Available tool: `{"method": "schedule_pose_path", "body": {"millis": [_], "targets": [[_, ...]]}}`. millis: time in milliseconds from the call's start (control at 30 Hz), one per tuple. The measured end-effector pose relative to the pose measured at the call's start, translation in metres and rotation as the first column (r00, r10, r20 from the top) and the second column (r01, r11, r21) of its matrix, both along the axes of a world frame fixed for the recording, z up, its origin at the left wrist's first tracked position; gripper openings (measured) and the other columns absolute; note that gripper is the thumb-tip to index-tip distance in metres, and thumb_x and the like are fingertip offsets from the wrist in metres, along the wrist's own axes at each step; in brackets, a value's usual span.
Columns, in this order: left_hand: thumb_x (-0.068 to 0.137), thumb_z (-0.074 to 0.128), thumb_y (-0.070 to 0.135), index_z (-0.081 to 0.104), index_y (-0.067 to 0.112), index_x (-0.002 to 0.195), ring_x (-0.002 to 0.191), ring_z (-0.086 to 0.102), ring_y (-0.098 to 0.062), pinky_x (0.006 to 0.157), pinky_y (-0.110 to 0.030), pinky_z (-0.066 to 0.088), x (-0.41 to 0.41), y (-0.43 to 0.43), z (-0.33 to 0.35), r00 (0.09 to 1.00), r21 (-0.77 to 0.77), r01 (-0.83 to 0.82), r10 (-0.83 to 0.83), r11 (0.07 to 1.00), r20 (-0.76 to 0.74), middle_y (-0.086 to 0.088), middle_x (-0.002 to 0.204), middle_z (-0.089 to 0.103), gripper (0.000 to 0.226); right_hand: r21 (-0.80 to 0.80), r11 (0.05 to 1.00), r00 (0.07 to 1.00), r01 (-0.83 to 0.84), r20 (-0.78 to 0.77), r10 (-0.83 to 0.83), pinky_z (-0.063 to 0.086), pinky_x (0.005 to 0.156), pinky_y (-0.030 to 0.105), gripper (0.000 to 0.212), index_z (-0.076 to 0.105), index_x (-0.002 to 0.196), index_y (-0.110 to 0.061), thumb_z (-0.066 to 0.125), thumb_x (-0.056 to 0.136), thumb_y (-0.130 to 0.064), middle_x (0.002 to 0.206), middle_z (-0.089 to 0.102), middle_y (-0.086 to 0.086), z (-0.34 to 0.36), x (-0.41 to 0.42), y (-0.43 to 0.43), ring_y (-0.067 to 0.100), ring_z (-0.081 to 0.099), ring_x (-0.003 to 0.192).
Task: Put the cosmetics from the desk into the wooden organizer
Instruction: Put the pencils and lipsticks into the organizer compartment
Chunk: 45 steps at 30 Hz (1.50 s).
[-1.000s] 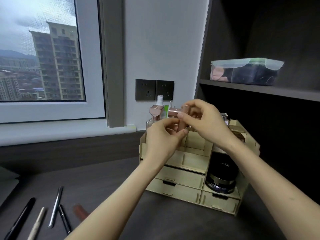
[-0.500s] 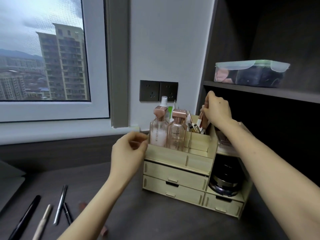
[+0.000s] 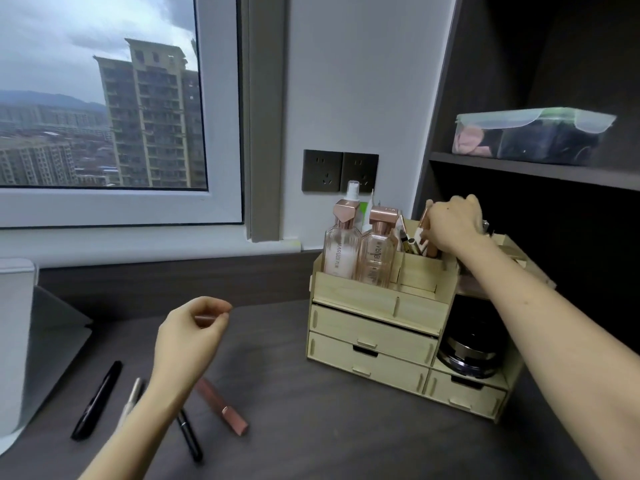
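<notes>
Dark desk [image 3: 311,445] beneath a window [image 3: 104,98] that looks on tower blocks under grey cloud, with dark shelving [image 3: 519,171] rising at the right: you are seated at it, both forearms reaching forward. A grey slab (a laptop or tablet, hard to tell which) [image 3: 52,341] leans at the far left. At the right of the desk stands the wooden organizer [image 3: 381,306], drawers along its front and open compartments on top. A clear lidded box [image 3: 530,136] rests on the shelf above it, and twin wall sockets [image 3: 339,171] sit behind. A tall rose-capped bottle [image 3: 341,251] and a squat rose-capped bottle [image 3: 375,258] stand upright side by side in the organizer's left upper compartment; a black jar [image 3: 471,351] fills the open bay at its lower right. Your right hand [image 3: 453,226] hangs over the rear upper compartment, fingers curled down round a slim rose-gold stick [image 3: 424,218] that stands among other sticks there. Your left hand [image 3: 190,334] hovers above the desk well left of the organizer, fingers curled with thumb and forefinger nearly meeting; whether it pinches anything cannot be told. Below it on the desk lie a pink lip-gloss tube [image 3: 221,407], a black pen [image 3: 98,398], a silver pen [image 3: 136,386] and a black pencil [image 3: 190,441], the last two partly hidden by your forearm.
</notes>
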<state>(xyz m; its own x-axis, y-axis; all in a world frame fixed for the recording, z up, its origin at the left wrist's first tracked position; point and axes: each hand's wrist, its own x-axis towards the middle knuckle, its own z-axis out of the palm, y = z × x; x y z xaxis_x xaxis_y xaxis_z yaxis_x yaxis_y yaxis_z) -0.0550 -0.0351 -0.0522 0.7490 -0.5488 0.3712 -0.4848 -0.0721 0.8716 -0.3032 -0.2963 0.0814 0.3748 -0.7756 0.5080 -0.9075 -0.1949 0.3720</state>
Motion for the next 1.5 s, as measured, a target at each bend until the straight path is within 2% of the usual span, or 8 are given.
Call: {"method": "schedule_pose_path", "body": {"millis": [200,433,600,800,933,1100,1300,1500], "targets": [[0.077,0.063,0.008,0.068,0.022,0.073,0.076,0.064,-0.018,0.068,-0.028,0.043,0.028,0.027,-0.021,0.994,0.111,-0.104,0.105,0.988,-0.005,0.003,0.074,0.069,0.016,-0.234,0.893,0.81,-0.385,0.378,0.448,0.034,0.077,0.035,0.02,0.076,0.076,-0.013,0.06,0.085,-0.021,0.07,0.069,0.006,-0.009,0.023,0.097,0.024,0.051,0.077],[0.076,0.058,0.016,0.066,0.022,0.086,0.08,0.058,-0.023,0.066,-0.029,0.041,0.063,0.069,-0.053,0.955,0.397,-0.295,0.254,0.869,0.153,-0.002,0.091,0.067,0.014,-0.188,0.735,0.594,-0.652,0.475,0.649,0.037,0.062,0.03,0.009,0.073,0.07,-0.016,0.068,0.077,-0.02,0.069,0.07,0.001,-0.082,0.076,0.218,0.028,0.061,0.07],[0.078,0.062,0.036,0.064,0.017,0.1,0.094,0.06,-0.03,0.073,-0.033,0.048,0.078,0.093,-0.069,0.951,0.612,-0.307,0.209,0.729,0.228,-0.011,0.107,0.063,0.029,0.443,0.648,0.783,-0.62,0.405,0.473,0.043,0.083,0.034,0.035,0.062,0.112,-0.015,0.051,0.091,-0.041,0.113,0.066,0.005,-0.152,0.136,0.233,0.027,0.055,0.109],[0.077,0.063,0.04,0.063,0.012,0.075,0.079,0.06,-0.026,0.061,-0.028,0.042,0.066,0.094,-0.07,0.938,0.627,-0.329,0.169,0.706,0.301,-0.006,0.084,0.065,0.029,0.649,0.574,0.866,-0.498,0.35,0.356,0.038,0.07,0.03,0.035,0.055,0.108,-0.008,0.056,0.09,-0.038,0.113,0.063,0.012,-0.19,0.17,0.231,0.032,0.059,0.106],[0.077,0.063,0.033,0.061,0.009,0.076,0.075,0.06,-0.025,0.059,-0.026,0.039,0.059,0.089,-0.073,0.948,0.733,-0.3,0.105,0.61,0.301,-0.005,0.074,0.064,0.023,0.696,0.508,0.859,-0.508,0.452,0.239,0.038,0.067,0.028,0.015,0.056,0.082,-0.007,0.052,0.09,-0.02,0.105,0.064,0.016,-0.194,0.177,0.233,0.033,0.06,0.102],[0.08,0.056,0.018,0.057,0.005,0.065,0.068,0.063,-0.028,0.056,-0.028,0.044,0.059,0.086,-0.077,0.949,0.715,-0.305,0.133,0.629,0.287,-0.01,0.065,0.063,0.02,0.655,0.424,0.762,-0.625,0.629,0.151,0.035,0.061,0.028,0.039,0.035,0.052,-0.013,0.053,0.085,-0.022,0.06,0.046,0.012,-0.197,0.186,0.251,0.036,0.047,0.073],[0.084,0.055,0.027,0.056,0.005,0.064,0.065,0.055,-0.026,0.051,-0.028,0.034,0.062,0.094,-0.077,0.962,0.648,-0.272,0.183,0.712,0.202,-0.003,0.056,0.051,0.029,0.665,0.465,0.804,-0.584,0.55,0.224,0.044,0.075,0.031,0.03,0.06,0.1,-0.004,0.055,0.09,-0.031,0.113,0.063,0.016,-0.2,0.198,0.266,0.034,0.058,0.107],[0.078,0.063,0.025,0.069,0.003,0.064,0.061,0.059,-0.028,0.057,-0.031,0.045,0.06,0.105,-0.067,0.975,0.512,-0.19,0.221,0.838,0.0,-0.011,0.056,0.062,0.027,0.646,0.557,0.853,-0.521,0.412,0.32,0.045,0.087,0.033,0.031,0.056,0.118,-0.005,0.051,0.094,-0.023,0.124,0.059,0.015,-0.202,0.202,0.274,0.034,0.055,0.115]]}}
